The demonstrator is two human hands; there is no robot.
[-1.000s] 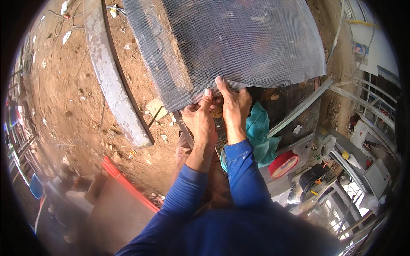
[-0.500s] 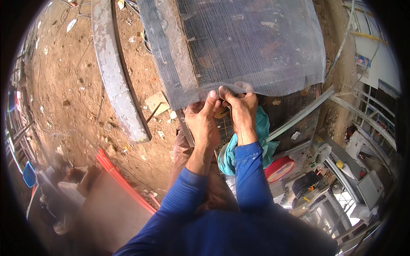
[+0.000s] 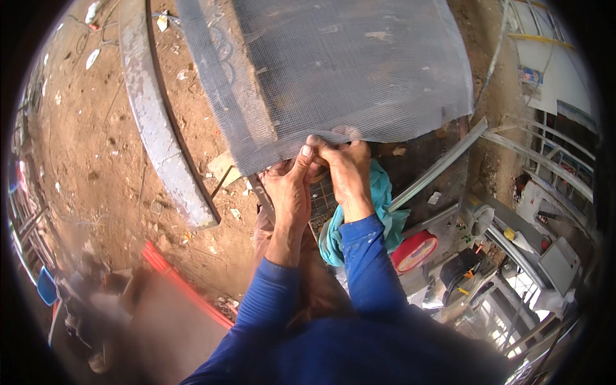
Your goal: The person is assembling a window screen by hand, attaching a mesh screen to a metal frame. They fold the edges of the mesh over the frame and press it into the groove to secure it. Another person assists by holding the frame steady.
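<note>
A wide sheet of grey mesh screen (image 3: 359, 83) lies spread in front of me over a dark board. Its near edge is gathered between my two hands, which almost touch. My left hand (image 3: 287, 189) pinches that edge, thumb on top and fingers beneath. Close beside it my right hand (image 3: 350, 173) pinches the same edge, with some fingers hidden by the mesh. Under my right wrist hangs a teal cloth (image 3: 385, 199). A wooden strip (image 3: 256, 115) shows through the mesh toward its left side.
A long paint-worn grey beam (image 3: 160, 141) lies on the dirt ground at left. Red-orange tubes (image 3: 183, 285) are at lower left. To the right are a metal channel (image 3: 439, 163), a red round roll (image 3: 415, 251) and a cluttered stack of tools and metal frames.
The view has shifted slightly, so the mesh and beam sit farther left. Both hands keep their pinch on the mesh edge, still close together.
</note>
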